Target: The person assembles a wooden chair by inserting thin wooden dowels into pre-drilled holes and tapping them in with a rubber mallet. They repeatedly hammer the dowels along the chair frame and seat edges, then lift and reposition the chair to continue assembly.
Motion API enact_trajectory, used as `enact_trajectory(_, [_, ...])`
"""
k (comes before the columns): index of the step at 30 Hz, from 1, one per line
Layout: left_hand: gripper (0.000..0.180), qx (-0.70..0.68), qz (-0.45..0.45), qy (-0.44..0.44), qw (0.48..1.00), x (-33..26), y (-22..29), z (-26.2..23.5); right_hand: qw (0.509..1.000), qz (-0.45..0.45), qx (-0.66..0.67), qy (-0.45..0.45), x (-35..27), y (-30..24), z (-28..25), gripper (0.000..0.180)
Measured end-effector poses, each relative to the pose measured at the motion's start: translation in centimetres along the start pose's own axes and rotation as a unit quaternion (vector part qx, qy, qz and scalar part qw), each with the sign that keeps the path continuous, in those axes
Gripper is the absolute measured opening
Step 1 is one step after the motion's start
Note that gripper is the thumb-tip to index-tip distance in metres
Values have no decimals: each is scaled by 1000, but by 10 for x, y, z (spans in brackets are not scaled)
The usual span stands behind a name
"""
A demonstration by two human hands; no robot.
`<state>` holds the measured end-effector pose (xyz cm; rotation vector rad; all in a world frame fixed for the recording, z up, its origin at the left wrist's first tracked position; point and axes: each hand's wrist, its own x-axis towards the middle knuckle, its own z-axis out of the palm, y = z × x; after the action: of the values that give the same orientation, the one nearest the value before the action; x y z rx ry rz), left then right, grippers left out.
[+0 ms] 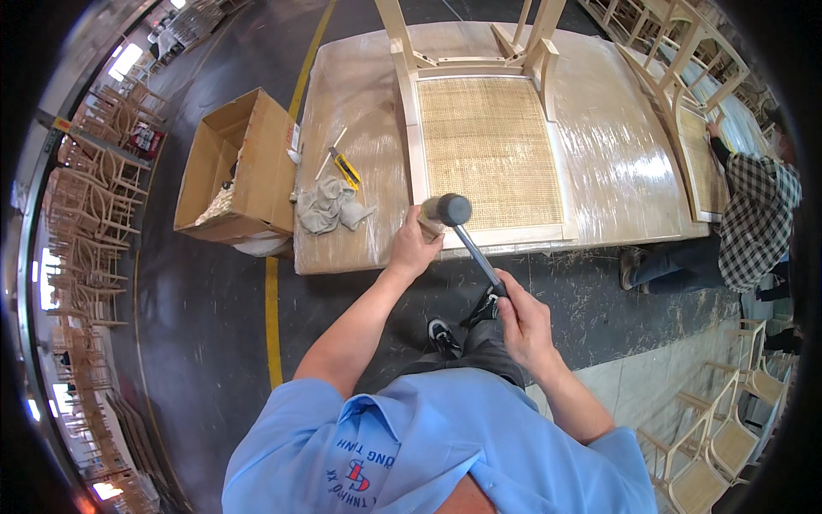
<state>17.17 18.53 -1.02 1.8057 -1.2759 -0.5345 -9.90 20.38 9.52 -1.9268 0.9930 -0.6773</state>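
A pale wooden chair (562, 176) with a woven cane panel (488, 146) lies on the plastic-wrapped work surface (612, 146), its legs toward the far side. My left hand (414, 247) grips the near left corner of its frame, fingers partly hidden behind a mallet head. That mallet (454, 211) has a dark round face and a grey shaft. Its black grip is closed in my right hand (524, 321), and the head hovers over or touches the corner; I cannot tell which. To the left lie a yellow utility knife (346, 170) and a crumpled grey cloth (329, 206).
An open cardboard box (244, 163) stands left of the work surface. At the right, a person in a checked shirt (758, 214) touches another cane chair (698, 146). More chairs (723, 437) stand at the lower right, and stacked wooden frames (98, 206) line the far left.
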Motion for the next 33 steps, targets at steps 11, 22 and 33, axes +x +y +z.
enact_trajectory(11, [49,-107,-25,54,993,-3,-34,-19,996,61,50,49,-21,30,-7,36])
enact_trajectory(22, [33,-54,53,-35,996,-8,-1,1,976,116,113,145,-63,65,-20,36])
enact_trajectory(33, [32,-22,38,-75,996,-3,-4,20,986,100,80,110,-54,52,-20,37])
